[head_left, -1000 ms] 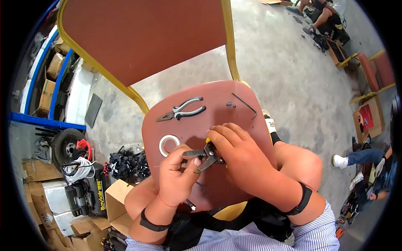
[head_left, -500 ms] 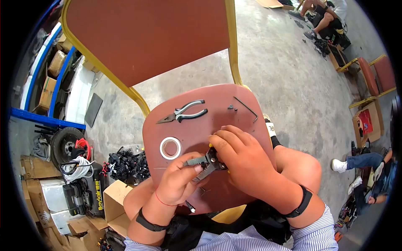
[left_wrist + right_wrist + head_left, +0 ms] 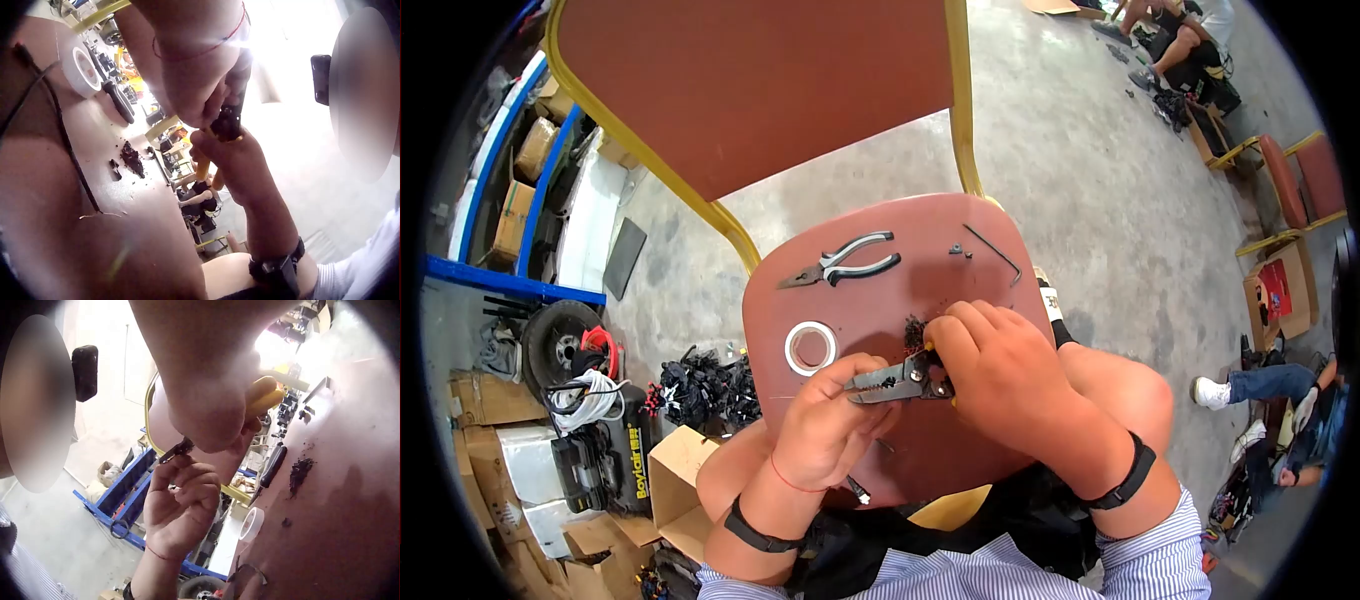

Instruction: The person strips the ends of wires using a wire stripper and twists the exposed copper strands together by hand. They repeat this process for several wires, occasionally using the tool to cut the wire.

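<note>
My right hand (image 3: 1005, 365) grips a pair of wire strippers (image 3: 917, 378) by the yellow handles (image 3: 203, 169), over the red chair seat (image 3: 940, 215). The fingers of my left hand (image 3: 825, 415) are curled about the tool's nose, its grey jaws lying almost together. Whatever sits between the jaws is hidden by the fingers. Beyond the tool lies a heap of black scraps (image 3: 132, 159) on the seat. A black cable (image 3: 69, 140) with bare wire ends rests near the seat's front, below my left hand.
Pliers (image 3: 828, 270), a white tape roll (image 3: 789, 348), a hex key (image 3: 992, 250) and small black parts (image 3: 956, 249) lie on the seat. An open carton (image 3: 680, 480) and a black heap (image 3: 705, 390) stand on the floor at left. Other people sit at right.
The strippers' jaws have come together from wide apart, and the tool has turned more level. My right hand has shifted slightly right, uncovering the black scraps.
</note>
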